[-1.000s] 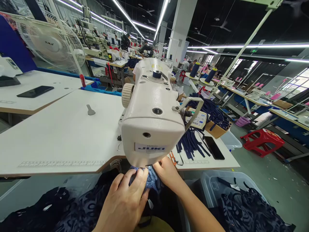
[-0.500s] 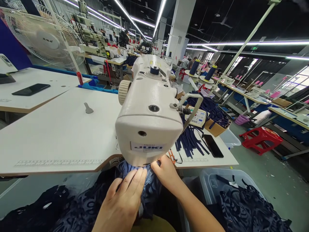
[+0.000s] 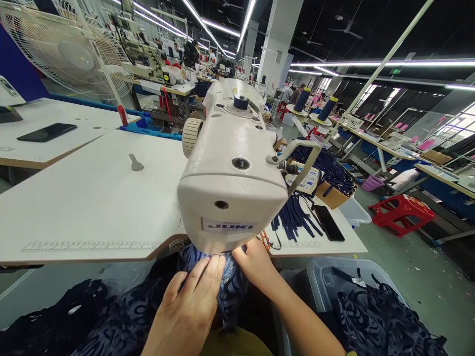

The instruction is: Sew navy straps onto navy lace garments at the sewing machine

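A white JUKI sewing machine (image 3: 232, 198) fills the middle of the head view, its head hiding the needle area. Navy patterned fabric (image 3: 229, 296) runs under it, lit blue near the machine. On this fabric my left hand (image 3: 189, 304) lies flat, fingers stretched forward with their tips close below the machine head. My right hand (image 3: 256, 264) is closed on the fabric's right side, thumb toward the needle area; its fingertips are partly hidden by the machine. More dark patterned fabric (image 3: 122, 316) hangs in folds to the left of my left hand.
Navy straps (image 3: 295, 217), orange-handled snips (image 3: 264, 240) and a phone (image 3: 328, 223) lie right of the machine. A cardboard box (image 3: 332, 195) sits behind them. A clear bin (image 3: 322, 277) of navy garments stands lower right. A small metal piece (image 3: 135, 162) rests on the left tabletop.
The camera view has shifted slightly. The fabric's hanging lower part has drawn a little toward the machine, and a pale patch beside my left hand no longer shows. Both hands stay nearly in place.
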A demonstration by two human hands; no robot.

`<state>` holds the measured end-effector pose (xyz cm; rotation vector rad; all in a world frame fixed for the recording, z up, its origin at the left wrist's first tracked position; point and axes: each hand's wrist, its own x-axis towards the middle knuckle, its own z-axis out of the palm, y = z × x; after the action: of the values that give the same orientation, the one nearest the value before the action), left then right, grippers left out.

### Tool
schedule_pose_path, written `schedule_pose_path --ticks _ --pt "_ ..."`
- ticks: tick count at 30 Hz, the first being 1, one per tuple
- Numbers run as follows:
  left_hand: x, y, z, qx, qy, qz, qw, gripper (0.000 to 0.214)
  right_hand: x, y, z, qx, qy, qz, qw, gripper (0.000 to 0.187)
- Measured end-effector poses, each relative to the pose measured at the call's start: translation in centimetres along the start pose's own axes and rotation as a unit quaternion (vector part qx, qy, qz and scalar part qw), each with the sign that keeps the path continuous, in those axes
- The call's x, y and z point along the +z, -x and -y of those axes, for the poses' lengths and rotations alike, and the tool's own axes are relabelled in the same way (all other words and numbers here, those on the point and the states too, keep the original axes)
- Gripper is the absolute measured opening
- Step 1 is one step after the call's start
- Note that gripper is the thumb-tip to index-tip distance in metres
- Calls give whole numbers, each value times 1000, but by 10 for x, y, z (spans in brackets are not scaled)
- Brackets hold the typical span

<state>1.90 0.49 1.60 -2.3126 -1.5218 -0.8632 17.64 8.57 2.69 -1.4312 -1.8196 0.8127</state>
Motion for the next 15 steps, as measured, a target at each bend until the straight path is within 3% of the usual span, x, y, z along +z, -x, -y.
schedule_pose_path --ticks 15 --pt "-6 -4 -3 -16 5 39 999 38 -6 -1 7 -2 19 20 1000 8"
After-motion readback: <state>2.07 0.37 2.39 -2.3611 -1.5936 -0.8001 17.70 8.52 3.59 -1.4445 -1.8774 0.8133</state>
